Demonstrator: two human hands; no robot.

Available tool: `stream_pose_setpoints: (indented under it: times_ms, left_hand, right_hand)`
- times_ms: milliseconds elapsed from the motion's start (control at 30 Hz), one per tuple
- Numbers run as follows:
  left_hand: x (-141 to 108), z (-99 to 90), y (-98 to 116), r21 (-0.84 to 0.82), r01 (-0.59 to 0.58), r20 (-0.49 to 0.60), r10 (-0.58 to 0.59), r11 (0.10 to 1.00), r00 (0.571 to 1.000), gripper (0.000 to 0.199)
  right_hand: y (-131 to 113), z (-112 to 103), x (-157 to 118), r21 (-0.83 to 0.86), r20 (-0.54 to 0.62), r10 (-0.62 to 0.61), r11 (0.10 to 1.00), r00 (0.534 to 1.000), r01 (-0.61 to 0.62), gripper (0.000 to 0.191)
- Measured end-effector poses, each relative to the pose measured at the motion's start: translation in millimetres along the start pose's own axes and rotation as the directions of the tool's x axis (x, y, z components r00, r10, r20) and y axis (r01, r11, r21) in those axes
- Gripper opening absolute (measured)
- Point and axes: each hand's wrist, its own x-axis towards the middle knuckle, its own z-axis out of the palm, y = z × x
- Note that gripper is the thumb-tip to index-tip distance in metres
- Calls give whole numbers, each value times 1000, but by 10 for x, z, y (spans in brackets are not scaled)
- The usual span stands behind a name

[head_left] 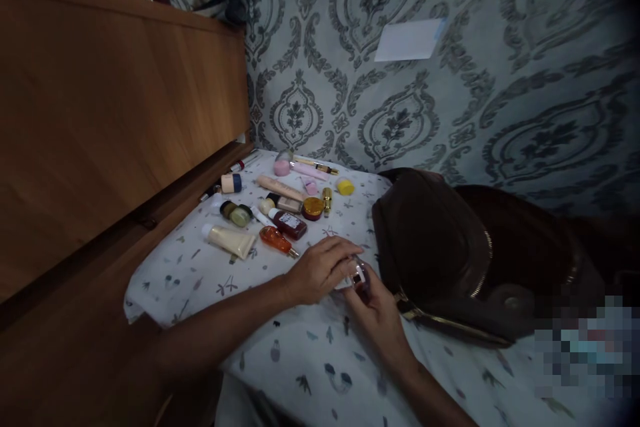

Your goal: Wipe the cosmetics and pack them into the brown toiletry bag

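Between my two hands, over the patterned white cloth (260, 340), is a small clear and purplish container (361, 276). My right hand (377, 313) is closed around it from below and the right. My left hand (320, 270) has its fingers bent over its top left side. Beyond my left hand lie an orange bottle (275, 239), a dark red bottle (290, 224) with a white label, a cream tube (230, 240) and an amber jar (313, 207). A gold tube (327, 201) and a yellow item (345, 187) sit farther back.
A dark brown bag (430, 240) with an open zipper stands close on the right. Along the left runs a wooden panel (125, 93). The patterned wall (340, 93) rises behind, with a white sheet (409, 40) on it. Several cosmetics, including a pink tube (309, 169), lie near the wall.
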Motion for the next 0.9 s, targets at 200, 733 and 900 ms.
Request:
stream_pose_setpoints:
  times_ms: [200,733,900]
  left_hand:
    - [11,-7,9,-36,270,-128,-273,962,954,30]
    - [62,-72,189,5,-81,20,81,997,997,26]
    - [49,-15,123,-186,165,-128,-191,968,973,27]
  right_hand:
    - [-70,3,0,174,15,111,978,994,-112,49]
    - [30,-8,-70,-30,-33,19,999,999,-20,32]
    - [-139,-37,-18,114,10,6,993,1000,-7,29]
